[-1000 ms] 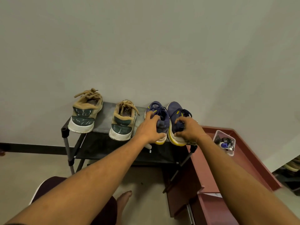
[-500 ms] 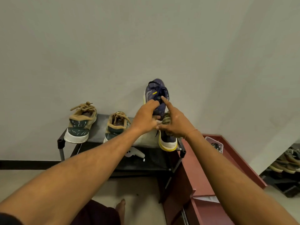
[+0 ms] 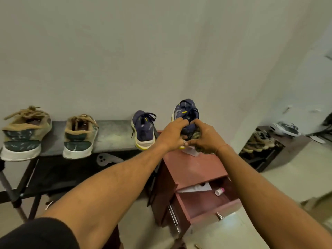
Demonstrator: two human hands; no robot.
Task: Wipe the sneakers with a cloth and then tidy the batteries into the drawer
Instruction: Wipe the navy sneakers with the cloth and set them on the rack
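Observation:
My left hand (image 3: 170, 135) grips a blue sneaker (image 3: 186, 110) with yellow trim and holds it toe-up above the red cabinet (image 3: 194, 166). My right hand (image 3: 204, 139) holds an olive cloth (image 3: 196, 136) bunched against the sneaker's heel side. The second blue sneaker (image 3: 143, 128) stands on the shoe rack (image 3: 111, 133), just left of my hands. Two tan and green sneakers (image 3: 23, 130) (image 3: 79, 135) sit further left on the rack. The cabinet's drawer (image 3: 212, 211) is pulled out. A clear plastic box (image 3: 191, 150) peeks out under my hands; its contents are hidden.
Inside the drawer lie a white paper (image 3: 195, 188) and a small white bottle (image 3: 219, 191). A grey controller-shaped object (image 3: 107, 159) lies on the rack's lower shelf. Another low rack with shoes (image 3: 258, 142) stands at the right. A white wall is straight ahead.
Both hands carried the blue sneaker to the right, from above the rack to above the red cabinet. The right hand closed around the cloth at the heel. The view swung right and down.

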